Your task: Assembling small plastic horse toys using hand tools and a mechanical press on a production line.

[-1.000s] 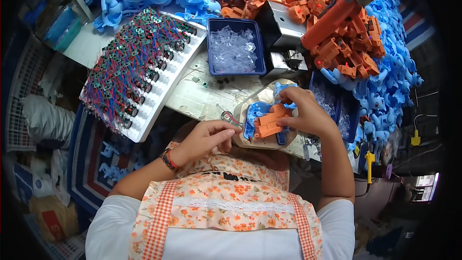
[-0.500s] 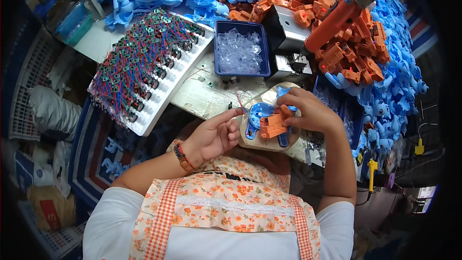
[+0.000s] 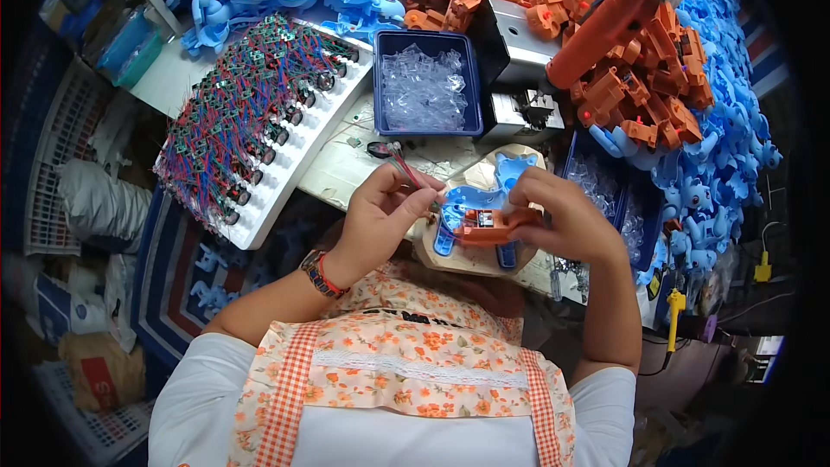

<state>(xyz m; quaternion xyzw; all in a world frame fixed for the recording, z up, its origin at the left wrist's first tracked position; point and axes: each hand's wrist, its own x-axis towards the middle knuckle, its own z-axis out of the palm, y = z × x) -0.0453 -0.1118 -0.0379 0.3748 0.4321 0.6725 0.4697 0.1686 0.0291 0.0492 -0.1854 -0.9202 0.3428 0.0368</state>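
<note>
Between the thumb and fingers of my left hand [image 3: 376, 220] are thin red wires [image 3: 409, 171], with a small black round part [image 3: 379, 150] at their far end. My right hand [image 3: 566, 214] grips an orange plastic housing [image 3: 477, 233], tilted so that its side with a metallic part faces up. Beneath it lies a light-blue toy shell half [image 3: 474, 197], resting in a pale block-like fixture [image 3: 456, 261]. My hands are close together over the fixture's near half. The fingertips of my left hand partly hide the wires' near ends.
A white foam tray [image 3: 330, 134] of wired circuit boards [image 3: 251, 78] stands at left. Behind the fixture are a blue bin [image 3: 475, 91] of clear plastic pieces and a metal device [image 3: 523, 112]. Orange housings [image 3: 640, 95] and blue shells [image 3: 718, 173] heap at right, under a slanting orange pole [image 3: 596, 35].
My right hand has turned the orange housing over, showing its metallic part. My left hand has closed into a pinch on the wires, and the black round part now shows beyond it.
</note>
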